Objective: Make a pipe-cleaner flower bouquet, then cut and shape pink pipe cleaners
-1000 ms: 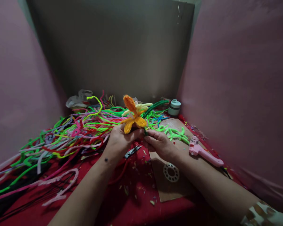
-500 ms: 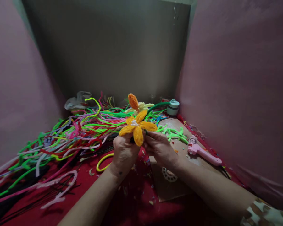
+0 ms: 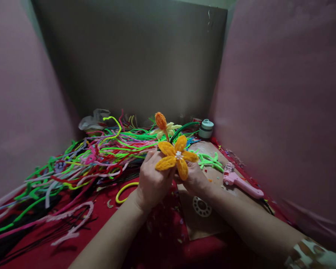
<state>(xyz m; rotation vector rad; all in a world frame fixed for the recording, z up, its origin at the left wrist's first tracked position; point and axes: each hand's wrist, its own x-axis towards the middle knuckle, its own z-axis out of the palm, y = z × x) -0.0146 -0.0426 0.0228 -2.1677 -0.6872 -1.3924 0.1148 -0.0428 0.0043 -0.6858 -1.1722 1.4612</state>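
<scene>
Both hands meet in the middle around an orange-yellow pipe-cleaner flower (image 3: 167,162) with five petals and a white centre. My left hand (image 3: 156,179) is closed around it just below the petals. My right hand (image 3: 195,178) is closed close beside, its fingertips partly covered by the petals and apparently at the stem. An orange bud (image 3: 161,121) on a brownish stalk rises behind the bloom. A dark green curved strip (image 3: 184,127) arches up behind it to the right. The stem inside the hands is hidden.
A large heap of coloured pipe cleaners (image 3: 100,149) spreads over the red cloth (image 3: 156,239) at left. To the right lie bright green pieces (image 3: 210,160), a pink glue gun (image 3: 242,182) and a white holed ring (image 3: 202,206) on cardboard (image 3: 193,229). A pale jar (image 3: 206,129) stands behind.
The flower has moved right and turned so its face points more towards me. My left hand has shifted slightly right with it; my right hand stays near its place.
</scene>
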